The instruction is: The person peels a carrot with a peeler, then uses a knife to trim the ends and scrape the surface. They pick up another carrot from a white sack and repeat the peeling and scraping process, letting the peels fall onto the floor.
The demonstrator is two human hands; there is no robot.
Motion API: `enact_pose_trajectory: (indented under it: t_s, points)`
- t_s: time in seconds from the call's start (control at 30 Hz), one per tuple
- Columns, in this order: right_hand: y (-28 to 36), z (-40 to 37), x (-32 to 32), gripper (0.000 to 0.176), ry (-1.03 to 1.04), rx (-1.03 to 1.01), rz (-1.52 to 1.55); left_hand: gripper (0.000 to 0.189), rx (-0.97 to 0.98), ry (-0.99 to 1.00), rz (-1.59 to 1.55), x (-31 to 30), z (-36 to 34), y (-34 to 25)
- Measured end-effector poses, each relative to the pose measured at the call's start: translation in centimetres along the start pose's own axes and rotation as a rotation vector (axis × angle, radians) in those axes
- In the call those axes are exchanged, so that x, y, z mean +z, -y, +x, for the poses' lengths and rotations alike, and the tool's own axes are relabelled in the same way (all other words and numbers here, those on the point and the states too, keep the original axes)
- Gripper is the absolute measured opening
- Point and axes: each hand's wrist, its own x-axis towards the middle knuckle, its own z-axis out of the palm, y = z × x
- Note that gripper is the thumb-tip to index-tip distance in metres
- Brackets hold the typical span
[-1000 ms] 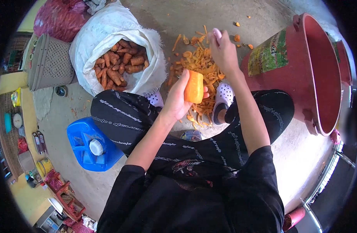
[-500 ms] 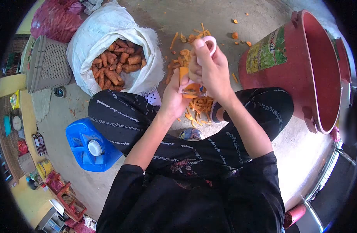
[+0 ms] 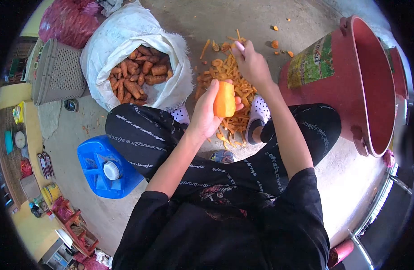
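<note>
My left hand (image 3: 204, 113) is wrapped round a thick, peeled orange carrot piece (image 3: 224, 100), held up over the floor between my knees. Farther forward and to the right, my right hand (image 3: 253, 66) is closed on a peeler (image 3: 239, 46). Only part of its pale pink handle shows; the hand hides the rest. The peeler is apart from the carrot. Beneath both hands, a heap of orange peelings (image 3: 236, 123) lies on the floor between my feet.
A white woven sack (image 3: 112, 36) of unpeeled carrots (image 3: 132, 85) stands front left. On the right is a large red bucket (image 3: 351, 85), tilted in view. A blue jerrycan (image 3: 96, 168) sits by my left knee. Grey baskets (image 3: 63, 67) and a red mesh bag (image 3: 67, 22) are beyond the sack.
My right hand has moved the peeler away from the carrot, forward and right. The carrot in my left hand is now fully exposed to view.
</note>
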Motion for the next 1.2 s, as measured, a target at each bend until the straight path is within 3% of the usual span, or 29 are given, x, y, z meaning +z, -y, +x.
enact_pose_trajectory:
  t_s: [0.1, 0.2, 0.33, 0.47, 0.67, 0.7, 0.8, 0.83, 0.9, 0.97, 1.07, 1.1, 1.2]
  points:
    - [1.7, 0.4, -1.4, 0.031, -0.115, 0.108, 0.898, 0.047, -0.010, -0.045, -0.048, -0.5, 0.6, 0.2]
    - [6.8, -1.0, -6.8, 0.030, -0.063, 0.273, 1.549, 0.042, -0.015, -0.048, -0.040, -0.7, 0.4, 0.0]
    - [9.1, -3.6, -7.8, 0.031, 0.184, 0.361, 1.608, 0.034, 0.035, -0.029, -0.053, -0.1, 0.4, -0.2]
    - [9.0, -4.5, -6.4, 0.028, 0.264, 0.360, 1.542, 0.028, 0.025, 0.031, -0.048, -1.5, 0.9, 0.5]
    - [8.3, -3.3, -6.4, 0.028, 0.182, 0.413, 1.491, 0.038, -0.003, -0.063, 0.024, 1.3, 0.0, -0.1]
    - [8.1, -2.7, -6.1, 0.028, 0.116, 0.468, 1.471, 0.039, -0.015, -0.028, 0.075, 0.9, -0.1, 0.2]
    - [5.2, 0.2, -4.6, 0.028, 0.015, 0.359, 1.401, 0.046, -0.057, 0.076, 0.143, -0.1, -0.6, 1.2]
    - [4.0, 0.7, -4.1, 0.032, 0.097, 0.356, 1.317, 0.049, -0.081, 0.115, 0.112, 0.3, -0.7, 1.1]
    - [1.5, 0.6, -1.1, 0.034, 0.027, 0.195, 0.843, 0.053, -0.067, 0.165, 0.059, 0.6, -0.4, 1.1]
    - [1.3, -0.2, -1.1, 0.039, -0.024, 0.072, 0.411, 0.054, -0.048, 0.092, 0.095, 0.9, -0.3, 0.8]
    - [2.4, -0.3, -3.2, 0.039, 0.036, 0.124, 0.212, 0.054, -0.006, 0.029, 0.100, 1.0, -0.6, 0.4]
    - [1.6, -0.2, -2.5, 0.037, -0.155, 0.066, 0.296, 0.054, -0.020, 0.022, 0.074, 0.6, -0.4, 0.4]
    - [5.6, -0.9, -7.0, 0.034, -0.069, 0.378, 1.424, 0.050, -0.031, 0.026, -0.015, -0.4, 0.3, 0.5]
